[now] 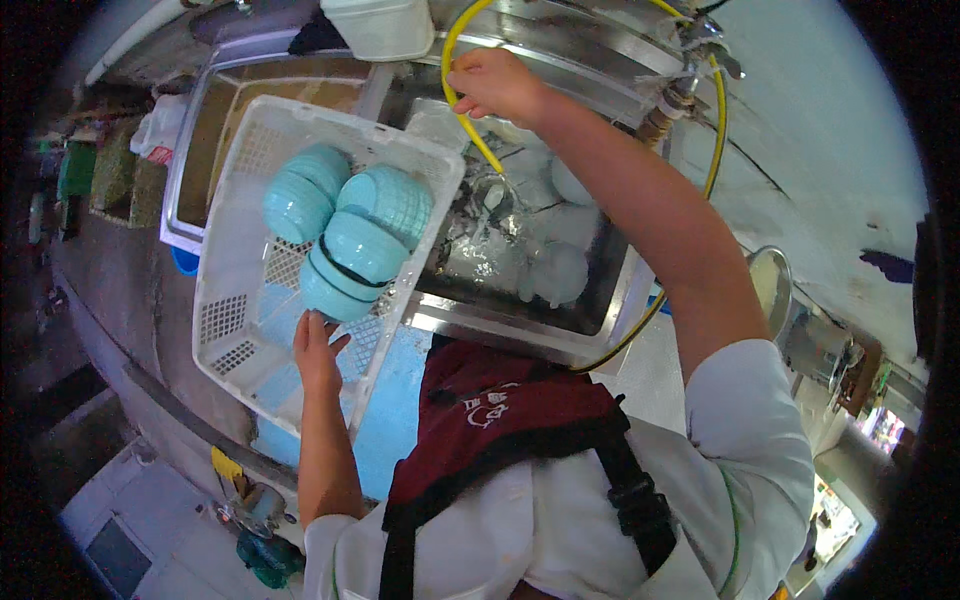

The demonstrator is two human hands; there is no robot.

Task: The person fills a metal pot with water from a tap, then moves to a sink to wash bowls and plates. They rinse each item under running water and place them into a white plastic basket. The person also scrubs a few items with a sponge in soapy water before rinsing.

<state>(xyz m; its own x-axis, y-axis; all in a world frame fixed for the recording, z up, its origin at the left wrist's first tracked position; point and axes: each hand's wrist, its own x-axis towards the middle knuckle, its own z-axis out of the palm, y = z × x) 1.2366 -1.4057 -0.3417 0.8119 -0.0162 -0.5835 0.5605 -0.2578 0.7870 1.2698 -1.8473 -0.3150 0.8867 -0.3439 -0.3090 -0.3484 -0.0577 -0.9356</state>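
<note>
My right hand grips a yellow hose above a steel sink. The hose's end points down at the water, which is stirred up there. Several pale round dishes lie under the water, blurred by it. My left hand reaches into a white plastic basket, its fingertips against the nearest light blue bowl. Whether they grip it or only touch it is unclear. More light blue bowls rest nested on their sides in two rows in the basket.
A second sink basin lies partly under the basket. Behind the sinks stands a white plastic tub. A tap is at the back right, with the hose looping beside it. A white plastic jug stands at the left.
</note>
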